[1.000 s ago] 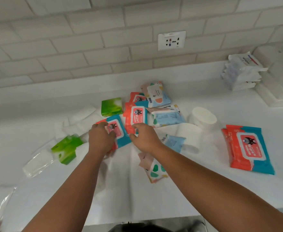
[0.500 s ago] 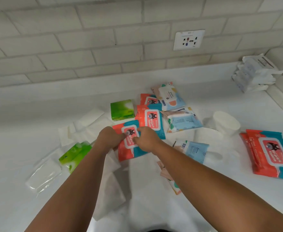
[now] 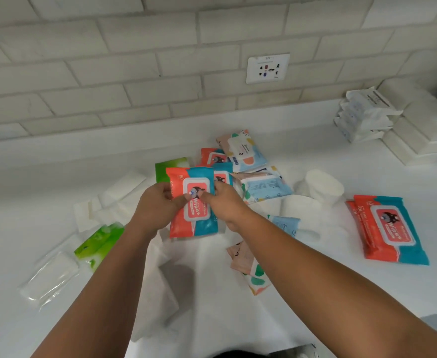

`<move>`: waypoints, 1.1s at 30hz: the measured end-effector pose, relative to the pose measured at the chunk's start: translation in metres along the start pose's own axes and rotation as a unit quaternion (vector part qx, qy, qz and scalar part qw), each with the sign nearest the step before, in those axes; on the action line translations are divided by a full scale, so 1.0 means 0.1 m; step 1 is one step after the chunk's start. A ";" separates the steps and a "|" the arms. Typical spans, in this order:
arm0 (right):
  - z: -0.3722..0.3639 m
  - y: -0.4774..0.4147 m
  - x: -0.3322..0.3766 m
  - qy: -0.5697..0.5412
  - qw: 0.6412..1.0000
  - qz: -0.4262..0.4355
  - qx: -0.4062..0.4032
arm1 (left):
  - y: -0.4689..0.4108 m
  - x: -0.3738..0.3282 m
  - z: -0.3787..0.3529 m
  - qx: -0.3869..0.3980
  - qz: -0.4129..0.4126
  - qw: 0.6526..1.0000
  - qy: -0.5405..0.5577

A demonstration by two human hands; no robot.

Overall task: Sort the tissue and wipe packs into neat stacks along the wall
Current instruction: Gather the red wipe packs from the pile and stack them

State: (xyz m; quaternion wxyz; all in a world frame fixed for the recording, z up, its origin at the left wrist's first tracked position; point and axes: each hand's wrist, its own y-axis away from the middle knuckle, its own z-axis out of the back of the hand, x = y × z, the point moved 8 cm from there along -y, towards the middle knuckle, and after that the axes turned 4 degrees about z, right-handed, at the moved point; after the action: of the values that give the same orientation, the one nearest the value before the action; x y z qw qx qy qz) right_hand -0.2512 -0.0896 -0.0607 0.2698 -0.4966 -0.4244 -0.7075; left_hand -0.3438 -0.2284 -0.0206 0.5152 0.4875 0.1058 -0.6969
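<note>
Head view of a white countertop (image 3: pixel 238 319) backed by a tiled wall (image 3: pixel 109 73) with a socket plate (image 3: pixel 268 68). Both hands hold one red-and-teal wipes pack (image 3: pixel 193 202) at centre, its top tilted away from the viewer. The left hand (image 3: pixel 158 206) grips the pack's left edge and the right hand (image 3: pixel 224 202) its right edge; on each, thumb and fingers are closed onto the pack, thumbs on the label face.

Behind and to the right of the held pack lies a loose overlapping pile: further red-and-teal packs (image 3: pixel 212 156), a pastel patterned pack (image 3: pixel 243 149) nearest the wall, and a light blue pack (image 3: pixel 264 186). A green tissue pack (image 3: pixel 169 167) shows at the held pack's upper left corner. A second green pack (image 3: pixel 99 242) and a clear-wrapped white pack (image 3: pixel 48 276) lie to the left, with white tissue bundles (image 3: pixel 114 200) between them and the wall.

At right, two red-and-teal packs form a stack (image 3: pixel 386 229), well apart from the pile. White rolls (image 3: pixel 323 187) lie between. In the far right corner, white packs (image 3: pixel 364 115) and white blocks (image 3: pixel 424 130) are stacked against the wall. Another patterned pack (image 3: pixel 248 267) lies partly under the right forearm.

Open surface: a bare strip along the wall from the left edge to the central pile, and another between the pile and the corner stacks. The near counter edge appears at lower right.
</note>
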 end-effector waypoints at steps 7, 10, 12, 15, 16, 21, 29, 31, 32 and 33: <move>0.74 0.36 0.20 -0.015 0.998 0.054 -0.040 | 0.38 -0.56 -0.45 0.010 -0.084 0.992 0.097; 1.13 0.56 0.17 -0.043 0.995 0.069 -0.056 | 0.53 -0.78 -0.79 0.032 -0.111 0.985 0.130; 1.43 0.72 0.14 -0.052 0.992 0.086 -0.075 | 0.62 -0.91 -1.04 0.049 -0.121 0.980 0.152; 1.92 0.97 0.02 -0.064 0.987 0.089 -0.119 | 0.73 -1.11 -1.47 0.082 -0.123 0.978 0.148; 2.09 1.05 -0.04 -0.077 0.984 0.092 -0.133 | 0.77 -1.18 -1.63 0.095 -0.126 0.977 0.145; 2.89 1.43 -0.28 -0.086 0.972 0.094 -0.196 | 0.98 -1.54 -2.37 0.134 -0.137 0.972 0.136; 3.88 1.70 -0.66 -0.061 0.957 0.057 -0.277 | 1.10 -1.77 -3.34 0.160 -0.091 0.975 0.124; 4.03 1.71 -0.75 -0.034 0.959 0.044 -0.278 | 1.10 -1.79 -3.54 0.166 -0.078 0.977 0.109; 4.09 1.70 -0.81 -0.021 0.960 0.037 -0.277 | 1.09 -1.78 -3.62 0.165 -0.069 0.979 0.098; 4.14 1.68 -0.86 -0.005 0.961 0.031 -0.274 | 1.08 -1.77 -3.70 0.164 -0.058 0.981 0.089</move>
State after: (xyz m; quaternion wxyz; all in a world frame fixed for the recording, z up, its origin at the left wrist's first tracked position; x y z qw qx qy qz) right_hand 0.1115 0.1834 -0.0244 0.1431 -0.5681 -0.1995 -0.7855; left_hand -0.0447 0.0729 -0.0282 0.3751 0.6184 0.0633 -0.6877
